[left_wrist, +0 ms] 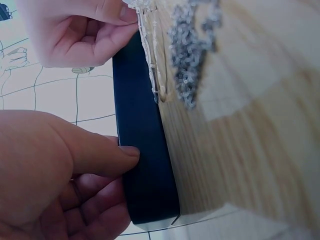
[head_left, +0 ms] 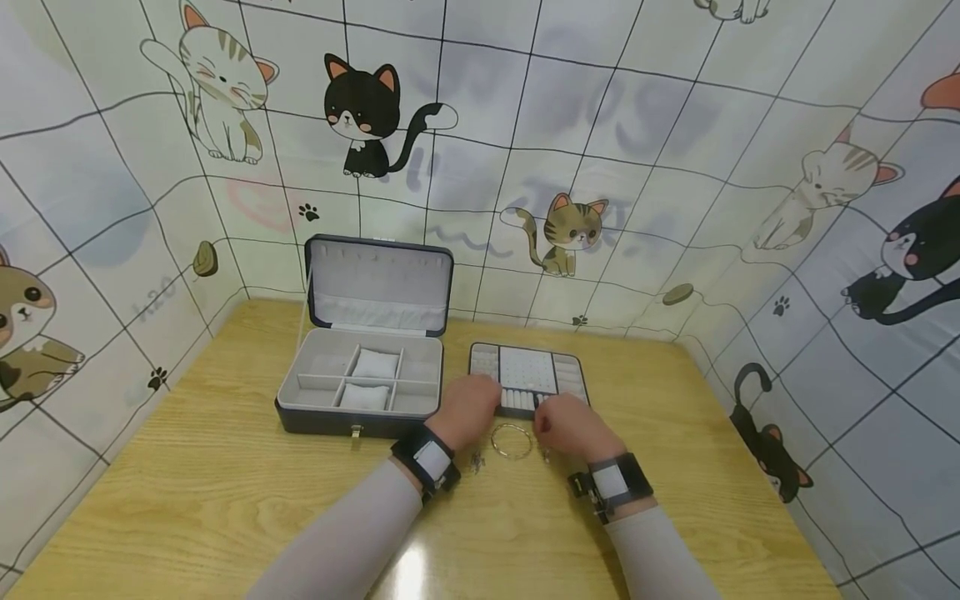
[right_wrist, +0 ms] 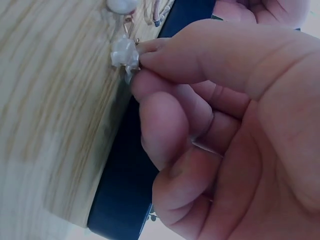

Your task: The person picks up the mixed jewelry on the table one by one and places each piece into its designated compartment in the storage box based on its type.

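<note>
My left hand [head_left: 468,408] holds the near left corner of a dark-sided jewelry tray [head_left: 528,371]. Its thumb lies on the tray's outer wall, the other fingers at the far side of it. At the tray's front edge, my right hand [head_left: 573,427] has its thumb and forefinger pinched at a pearl earring [right_wrist: 125,52] with a white, petal-like part; the remaining fingers are curled. Between the hands, a gold bracelet [head_left: 512,442] lies on the table just before the tray. A silver chain [left_wrist: 187,55] is heaped to the left of the bracelet.
An open jewelry box [head_left: 360,423] stands to the left, its lid [head_left: 378,287] raised toward the wall. Two white cushions [head_left: 375,364] sit in its compartments. Beneath everything is a wooden table [head_left: 262,508], with cat-print cloth [head_left: 480,183] behind and at both sides.
</note>
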{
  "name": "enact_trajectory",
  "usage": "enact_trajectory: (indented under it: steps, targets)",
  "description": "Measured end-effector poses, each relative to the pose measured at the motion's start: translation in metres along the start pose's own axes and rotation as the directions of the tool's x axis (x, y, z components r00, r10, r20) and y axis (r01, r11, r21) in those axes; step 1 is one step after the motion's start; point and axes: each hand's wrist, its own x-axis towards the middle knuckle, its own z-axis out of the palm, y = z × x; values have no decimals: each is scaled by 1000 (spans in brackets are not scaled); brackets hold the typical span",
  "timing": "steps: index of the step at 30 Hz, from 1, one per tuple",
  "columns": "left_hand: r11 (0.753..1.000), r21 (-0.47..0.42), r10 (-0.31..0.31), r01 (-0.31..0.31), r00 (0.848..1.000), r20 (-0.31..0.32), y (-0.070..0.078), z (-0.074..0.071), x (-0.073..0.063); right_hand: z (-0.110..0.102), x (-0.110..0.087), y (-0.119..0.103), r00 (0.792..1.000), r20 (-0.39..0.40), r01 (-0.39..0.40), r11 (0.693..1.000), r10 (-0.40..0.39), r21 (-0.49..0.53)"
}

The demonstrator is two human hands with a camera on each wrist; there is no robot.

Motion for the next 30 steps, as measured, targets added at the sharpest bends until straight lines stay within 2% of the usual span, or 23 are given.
enact_trajectory:
  steps: [8,16,25,30]
  targets:
    - [1000,6,13,-13,1000,-25,0,-2,-1,0,2,-3,997,37,-69,997,70,-26]
    - [1000,3,8,-8,1000,-6,0,-3,-2,0,1,-6,995,41,-95,995,95,-7]
    - [1000,2,2,-2,1000,-2,0,0,-1,0,0,-5,998,17,-65,997,64,51]
    - [1000,-9,1,-2,1000,-9,-1,1,-1,-1,1,-6,997,14,-82,995,81,63]
